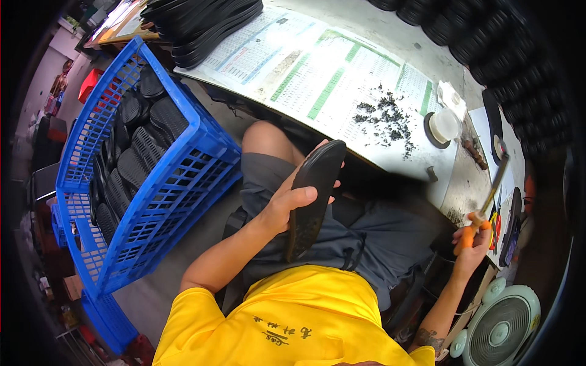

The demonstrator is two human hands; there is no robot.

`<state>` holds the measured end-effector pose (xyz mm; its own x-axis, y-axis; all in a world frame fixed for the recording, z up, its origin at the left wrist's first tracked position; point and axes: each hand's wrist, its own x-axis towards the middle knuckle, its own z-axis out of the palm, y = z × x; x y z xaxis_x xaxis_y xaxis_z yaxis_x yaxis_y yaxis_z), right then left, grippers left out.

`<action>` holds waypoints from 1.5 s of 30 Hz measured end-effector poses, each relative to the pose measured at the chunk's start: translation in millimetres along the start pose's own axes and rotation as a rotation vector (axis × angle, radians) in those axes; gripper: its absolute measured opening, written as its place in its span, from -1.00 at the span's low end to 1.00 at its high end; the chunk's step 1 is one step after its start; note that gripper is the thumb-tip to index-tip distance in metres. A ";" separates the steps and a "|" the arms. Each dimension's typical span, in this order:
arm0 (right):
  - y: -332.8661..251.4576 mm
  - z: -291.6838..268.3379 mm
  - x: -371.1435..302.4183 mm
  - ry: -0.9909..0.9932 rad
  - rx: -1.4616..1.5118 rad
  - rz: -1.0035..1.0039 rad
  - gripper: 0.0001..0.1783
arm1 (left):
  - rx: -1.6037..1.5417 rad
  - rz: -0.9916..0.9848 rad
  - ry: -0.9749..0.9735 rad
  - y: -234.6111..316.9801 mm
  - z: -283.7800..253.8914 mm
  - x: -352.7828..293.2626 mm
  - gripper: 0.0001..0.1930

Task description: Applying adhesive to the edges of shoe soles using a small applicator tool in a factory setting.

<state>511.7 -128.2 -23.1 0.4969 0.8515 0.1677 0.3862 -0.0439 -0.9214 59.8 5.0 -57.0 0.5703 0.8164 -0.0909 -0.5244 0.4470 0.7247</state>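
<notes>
- From my end, the black sole (312, 204) is above the lap, tilted, its upper end near the desk's front edge; I can't judge the gap there.
- My left hand (290, 201) is closed around its middle, thumb flat on the near face and fingers wrapped behind.
- My right hand (470, 239) is curled tight about a long slim tool (495, 183), well apart from the sole; orange shows at the fingers.
- I judge the sole light and rubbery: firm along its length, a little springy, hardly fragile. The smooth face could slip under a dusty thumb.
- I'd take hold across the middle, as now, or pinch the rim near one end; the long free ends may flex or twist if pressed.
- Edges I mind: the desk (397, 27) in front, the blue crate (198, 131) on the left, the fan (500, 332) low on the right.
- The widest open room I see is over the lap, between both hands. On the desk, black scraps (390, 119) and a pale round container (445, 126) crowd the right part.
</notes>
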 end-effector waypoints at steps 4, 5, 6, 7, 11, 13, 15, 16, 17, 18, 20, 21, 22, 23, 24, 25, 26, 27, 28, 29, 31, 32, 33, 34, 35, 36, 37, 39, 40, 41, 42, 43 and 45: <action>-47.3 55.3 -31.7 -0.188 0.042 0.099 -0.54 | -0.002 -0.016 -0.020 1.1 3.6 1.7 0.10; -49.9 66.9 -36.8 -0.223 0.015 0.094 -0.53 | -0.004 -0.017 -0.020 -0.3 2.6 2.2 0.10; -48.5 76.4 -41.8 -0.255 -0.014 0.116 -0.55 | -0.062 -0.042 -0.045 -1.8 0.4 2.6 0.10; -51.3 89.3 -42.9 -0.286 -0.129 -0.060 -0.53 | -0.119 -0.070 -0.071 -3.0 -0.5 3.3 0.09; -77.6 123.7 -43.6 -0.394 -0.224 -0.273 -0.44 | -0.132 -0.076 -0.072 -1.4 -0.2 -1.0 0.08; -82.5 130.6 -44.0 -0.436 -0.272 -0.285 -0.43 | -0.153 -0.087 -0.075 -0.7 -1.0 -2.7 0.06; -84.8 134.5 -44.1 -0.428 -0.281 -0.291 -0.42 | -0.154 -0.084 -0.064 0.0 0.4 -2.8 0.06; -84.5 135.7 -44.2 -0.424 -0.298 -0.304 -0.42 | -0.152 -0.082 -0.054 -0.1 0.6 -2.7 0.05; -84.3 136.5 -44.1 -0.421 -0.314 -0.317 -0.42 | -0.154 -0.083 -0.053 -0.5 0.1 -2.7 0.05; -85.3 137.5 -44.4 -0.422 -0.317 -0.320 -0.42 | -0.147 -0.087 -0.049 -0.8 -0.9 -3.9 0.03; -87.0 139.0 -44.9 -0.427 -0.327 -0.327 -0.42 | -0.142 -0.089 -0.047 -1.3 -0.6 -5.8 0.00; -87.1 139.3 -44.7 -0.428 -0.328 -0.325 -0.42 | -0.143 -0.079 -0.038 -1.0 1.5 -5.3 -0.03; -87.3 139.6 -44.6 -0.429 -0.329 -0.322 -0.42 | -0.145 -0.068 -0.030 -0.9 2.7 -5.0 -0.06; -87.4 139.7 -44.5 -0.431 -0.330 -0.319 -0.42 | -0.146 -0.068 -0.029 -2.4 -0.1 -5.0 -0.06; -87.2 140.0 -44.5 -0.430 -0.330 -0.318 -0.42 | -0.137 -0.090 -0.048 -2.5 -3.6 -4.7 -0.08; -86.8 140.3 -44.6 -0.427 -0.341 -0.321 -0.43 | -0.129 -0.110 -0.066 -2.9 -5.7 -4.6 -0.09; -86.7 140.5 -44.7 -0.424 -0.352 -0.325 -0.43 | -0.128 -0.110 -0.066 -4.6 -5.7 -5.0 -0.09; -86.8 140.6 -44.7 -0.424 -0.353 -0.324 -0.43 | -0.125 -0.090 -0.050 -3.5 -1.5 -4.2 -0.10; -87.2 140.6 -44.7 -0.421 -0.368 -0.332 -0.43 | -0.121 -0.070 -0.034 -2.9 1.0 -3.7 -0.11; -87.4 140.6 -44.8 -0.418 -0.384 -0.340 -0.43 | -0.121 -0.070 -0.034 -3.1 1.2 -3.5 -0.11; -87.7 140.5 -45.5 -0.413 -0.385 -0.339 -0.43 | -0.121 -0.064 -0.032 -3.0 1.7 -3.5 -0.15; -87.7 140.2 -45.9 -0.409 -0.386 -0.338 -0.43 | -0.122 -0.064 -0.032 -2.7 1.9 -4.2 -0.15; -87.3 139.9 -46.4 -0.409 -0.386 -0.338 -0.43 | -0.132 -0.082 -0.021 -1.8 1.8 -5.5 -0.17; -86.6 139.3 -47.0 -0.402 -0.370 -0.340 -0.43 | -0.142 -0.099 -0.009 -1.4 1.8 -6.3 -0.19; -86.0 139.0 -47.4 -0.395 -0.355 -0.342 -0.43 | -0.142 -0.099 -0.008 -1.4 1.6 -6.2 -0.19; -85.8 138.9 -47.5 -0.396 -0.356 -0.343 -0.43 | -0.163 -0.112 -0.008 -1.1 1.3 -5.7 -0.20; -85.6 138.9 -47.5 -0.402 -0.350 -0.351 -0.43 | -0.184 -0.124 -0.007 -0.8 0.9 -5.5 -0.21; -85.3 139.2 -47.7 -0.410 -0.346 -0.359 -0.43 | -0.211 -0.150 -0.016 -0.9 -1.9 -5.9 -0.21; -85.2 139.5 -47.8 -0.420 -0.350 -0.361 -0.43 | -0.236 -0.178 -0.026 -0.8 -2.5 -6.1 -0.22; -85.2 139.7 -47.9 -0.430 -0.355 -0.364 -0.43 | -0.238 -0.177 -0.026 -1.3 -1.7 -6.6 -0.22; -85.8 139.9 -47.9 -0.432 -0.355 -0.364 -0.43 | -0.251 -0.175 -0.020 1.5 3.0 -6.3 -0.22; -86.7 139.9 -47.7 -0.440 -0.364 -0.369 -0.43 | -0.264 -0.173 -0.015 3.9 6.5 -6.4 -0.22; -87.2 140.5 -47.7 -0.449 -0.373 -0.374 -0.43 | -0.258 -0.170 -0.020 7.7 9.2 -6.7 -0.21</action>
<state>345.1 -91.6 0.0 -0.0600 0.9748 0.2147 0.7504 0.1859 -0.6343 57.8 -0.4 -44.6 0.6748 0.7156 -0.1805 -0.5619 0.6567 0.5030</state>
